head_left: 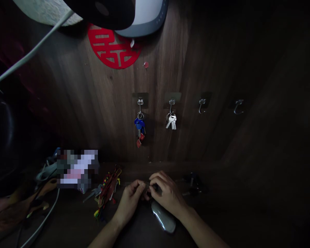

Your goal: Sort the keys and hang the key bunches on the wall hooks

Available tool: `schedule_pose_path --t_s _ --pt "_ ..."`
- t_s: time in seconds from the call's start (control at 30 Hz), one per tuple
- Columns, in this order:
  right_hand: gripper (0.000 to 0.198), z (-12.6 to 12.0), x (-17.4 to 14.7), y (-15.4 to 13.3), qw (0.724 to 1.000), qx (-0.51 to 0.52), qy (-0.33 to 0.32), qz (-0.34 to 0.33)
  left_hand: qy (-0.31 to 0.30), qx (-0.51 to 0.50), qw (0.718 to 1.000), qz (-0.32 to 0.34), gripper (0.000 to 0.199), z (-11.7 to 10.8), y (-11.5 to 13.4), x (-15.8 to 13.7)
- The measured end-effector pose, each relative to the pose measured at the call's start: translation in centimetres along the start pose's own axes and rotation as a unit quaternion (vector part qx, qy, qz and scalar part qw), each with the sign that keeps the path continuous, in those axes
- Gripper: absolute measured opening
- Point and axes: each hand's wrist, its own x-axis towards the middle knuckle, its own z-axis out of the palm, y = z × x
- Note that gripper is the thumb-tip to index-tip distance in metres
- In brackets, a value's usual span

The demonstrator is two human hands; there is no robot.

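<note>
My left hand [133, 192] and my right hand [165, 191] meet just above a dark wooden surface, the thumb and fingers of each pinched together. Something small and dark shows between the fingertips, too dim to name. Just below my right hand is a smooth, silver-grey oval object [164, 217], perhaps a key fob; whether it is joined to what I pinch cannot be seen. Left of my left hand lies a bunch of keys [96, 191] with a red and multicoloured braided cord [107, 189]. On the right, a dark bunch of keys [193, 182] sits in shadow.
Blue-headed keys [139, 124] and silver keys [172, 122] hang from hooks on the wooden panel; two bare hooks [202, 106] are farther right. Caps [144, 17] and a red paper-cut [113, 51] are above. A white cable [31, 51] crosses the left. Clutter includes a brown figure [23, 210].
</note>
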Motion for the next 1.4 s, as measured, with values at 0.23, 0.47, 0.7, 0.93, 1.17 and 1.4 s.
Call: schedule_pose_path --t_s 0.23,0.47,0.7,0.93,1.17,1.4 --pt "0.018 -0.5 -0.1 0.3 1.0 -0.007 0.016 -0.005 0.015 0.001 1.0 -0.013 0.041 0.1 -0.3 0.1" --pt "0.013 -1.2 0.0 0.4 0.996 0.03 0.069 0.052 0.04 0.025 0.999 -0.001 0.038 -0.1 -0.7 0.3" --pt "0.006 -2.4 0.6 0.9 0.974 0.083 0.159 0.137 0.036 0.097 0.995 0.013 0.037 -0.1 -1.2 0.2" --pt "0.014 -5.2 3.0 1.2 0.953 0.087 0.225 0.18 0.019 0.128 0.991 0.017 0.043 -0.2 -1.7 0.3" --pt "0.015 -10.2 8.3 1.7 0.925 0.148 0.311 0.163 -0.017 0.148 0.989 0.01 0.044 -0.3 -1.8 0.3" --pt "0.016 -13.8 13.7 3.4 0.905 0.224 0.334 0.137 -0.025 0.147 0.989 0.007 0.049 -0.4 -2.3 0.7"
